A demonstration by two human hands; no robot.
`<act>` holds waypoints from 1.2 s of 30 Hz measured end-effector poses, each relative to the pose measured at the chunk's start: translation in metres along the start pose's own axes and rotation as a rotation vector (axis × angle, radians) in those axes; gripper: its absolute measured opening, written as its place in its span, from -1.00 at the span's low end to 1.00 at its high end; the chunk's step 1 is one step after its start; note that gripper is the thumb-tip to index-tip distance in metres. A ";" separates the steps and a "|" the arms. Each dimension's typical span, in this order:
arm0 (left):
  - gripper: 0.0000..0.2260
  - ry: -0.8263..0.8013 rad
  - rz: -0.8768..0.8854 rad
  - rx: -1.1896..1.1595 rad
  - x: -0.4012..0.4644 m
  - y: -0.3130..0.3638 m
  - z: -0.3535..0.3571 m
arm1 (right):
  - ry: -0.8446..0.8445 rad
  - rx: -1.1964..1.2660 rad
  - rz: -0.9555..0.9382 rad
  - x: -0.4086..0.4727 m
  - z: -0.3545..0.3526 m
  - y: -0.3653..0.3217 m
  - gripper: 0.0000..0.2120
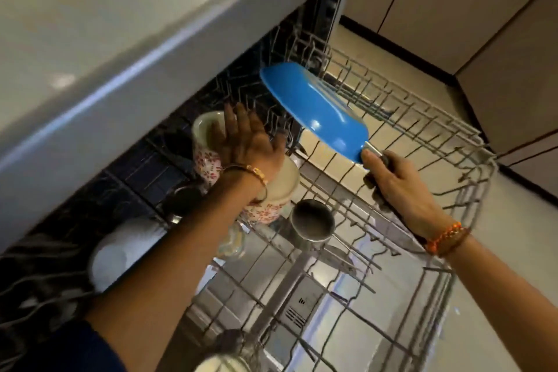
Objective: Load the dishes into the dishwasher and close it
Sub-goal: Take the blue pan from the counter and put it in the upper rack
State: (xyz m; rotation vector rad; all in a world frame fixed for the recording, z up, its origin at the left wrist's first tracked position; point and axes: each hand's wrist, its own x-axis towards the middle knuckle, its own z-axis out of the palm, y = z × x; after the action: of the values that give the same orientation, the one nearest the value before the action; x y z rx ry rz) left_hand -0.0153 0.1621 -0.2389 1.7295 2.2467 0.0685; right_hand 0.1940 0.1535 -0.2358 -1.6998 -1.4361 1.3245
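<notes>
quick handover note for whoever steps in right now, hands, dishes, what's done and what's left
Right hand grips the handle of the blue pan, held tilted above the pulled-out rack.
Left hand open, fingers straight over a floral mug.
Done: mugs, a steel cup and a white bowl sit in the rack.
Left: seat the pan, push the rack in, close the door.

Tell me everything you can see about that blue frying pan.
The glossy blue frying pan shows its smooth underside, tilted on edge above the pulled-out grey wire dishwasher rack. A short silvery neck joins it to a dark handle, which the right hand grips. Its inside is hidden. Whether it touches the rack is unclear.
</notes>
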 end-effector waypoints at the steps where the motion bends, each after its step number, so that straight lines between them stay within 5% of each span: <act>1: -0.42 0.003 -0.018 0.031 -0.002 0.002 0.002 | -0.012 -0.009 -0.007 0.007 0.002 0.003 -0.73; 9: -0.18 0.200 -0.034 0.009 -0.024 -0.009 0.009 | 0.036 -0.389 -0.191 0.044 0.019 0.008 -0.70; 23: -0.16 0.213 -0.029 0.022 -0.024 -0.012 0.009 | 0.157 -1.048 -0.334 0.040 0.036 0.015 -0.51; 28: -0.32 0.215 -0.035 -0.016 -0.025 -0.011 0.011 | 0.185 -0.983 -0.386 0.016 0.023 0.010 -0.44; 36: -0.31 0.311 0.025 -0.026 -0.015 -0.013 0.016 | -0.142 -1.096 -0.523 -0.046 -0.018 0.041 -0.55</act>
State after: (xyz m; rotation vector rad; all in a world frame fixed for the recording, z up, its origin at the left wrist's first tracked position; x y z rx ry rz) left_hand -0.0202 0.1417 -0.2535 1.8403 2.4228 0.3958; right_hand 0.2296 0.1014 -0.2495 -1.5672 -2.7413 0.3287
